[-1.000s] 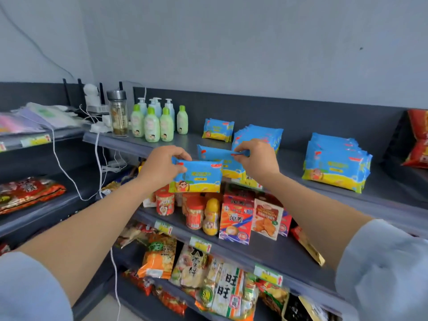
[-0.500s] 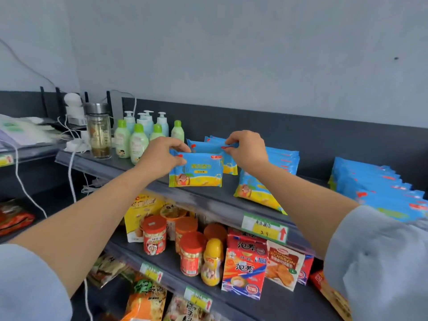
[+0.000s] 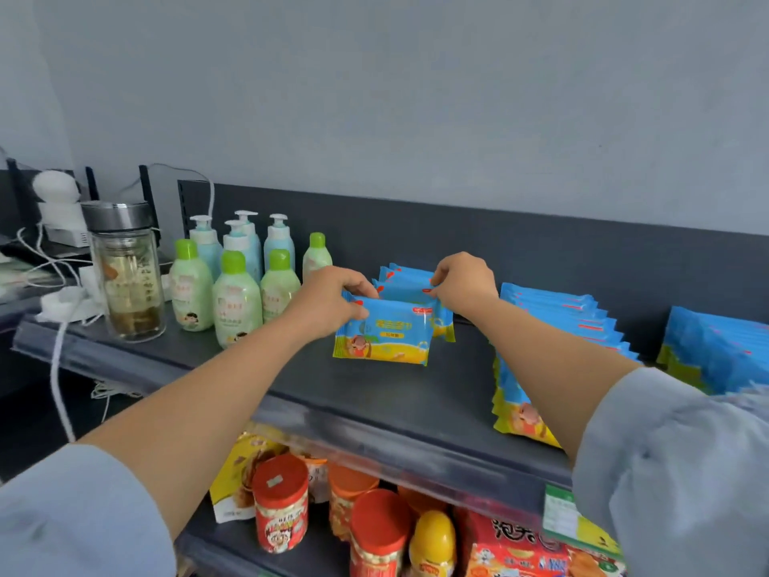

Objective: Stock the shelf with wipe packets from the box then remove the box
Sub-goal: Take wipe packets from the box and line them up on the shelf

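Observation:
A blue and yellow wipe packet [image 3: 385, 337] stands upright on the dark top shelf [image 3: 374, 393], leaning against a short row of like packets [image 3: 405, 283] behind it. My left hand [image 3: 328, 304] pinches its upper left corner. My right hand [image 3: 462, 285] pinches the upper right corner of the packets. A longer row of wipe packets [image 3: 557, 322] stands to the right, partly hidden by my right forearm. Another stack [image 3: 715, 351] lies at the far right. The box is not in view.
Green and blue lotion bottles [image 3: 237, 297] stand just left of the packets, with a glass tea flask [image 3: 125, 268] and white cables further left. The shelf below holds red-lidded jars [image 3: 281, 501] and snack boxes [image 3: 516, 547]. A grey wall rises behind.
Both hands carried the packet up and back from the shelf's front edge and set it upright against the row behind. The camera moved closer to the top shelf.

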Demonstrator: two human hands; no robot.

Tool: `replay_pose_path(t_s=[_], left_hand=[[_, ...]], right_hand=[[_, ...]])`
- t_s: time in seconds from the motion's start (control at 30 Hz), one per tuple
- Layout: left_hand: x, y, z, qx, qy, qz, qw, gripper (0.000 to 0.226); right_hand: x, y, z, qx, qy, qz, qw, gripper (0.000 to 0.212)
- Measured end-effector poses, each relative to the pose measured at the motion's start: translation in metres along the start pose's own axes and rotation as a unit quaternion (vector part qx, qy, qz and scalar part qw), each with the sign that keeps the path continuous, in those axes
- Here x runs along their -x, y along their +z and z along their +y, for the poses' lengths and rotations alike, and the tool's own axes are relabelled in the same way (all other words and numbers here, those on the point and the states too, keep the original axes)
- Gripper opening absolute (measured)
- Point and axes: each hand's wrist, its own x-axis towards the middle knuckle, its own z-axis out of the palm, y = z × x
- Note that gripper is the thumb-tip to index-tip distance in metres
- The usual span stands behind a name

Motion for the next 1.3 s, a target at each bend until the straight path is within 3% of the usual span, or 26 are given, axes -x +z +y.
replay_pose_path(t_s=[0.13, 0.3, 0.57, 1.3], left_hand=[[-0.02, 0.003, -0.018, 0.012, 0.001, -0.017, 1.0, 0.021], [-0.037, 0.012, -0.033, -0.017, 0.022, -0.028, 0.999, 0.022], [-0.053, 0.025, -0.045, -0.051, 0.054, -0.053, 0.996, 0.042], [-0.101, 0.068, -0.042, -0.144, 0.133, -0.013, 0.981, 0.049]], right_hand=[[-0.019, 0.014, 0.0, 0.012, 0.028, -0.009, 0.999, 0.002], [-0.034, 0.022, 0.002, 0.037, 0.052, -0.012, 0.998, 0.017], [-0.045, 0.027, 0.006, 0.08, 0.06, 0.002, 0.995, 0.013], [-0.054, 0.022, 0.018, 0.092, 0.03, -0.051, 0.994, 0.033]])
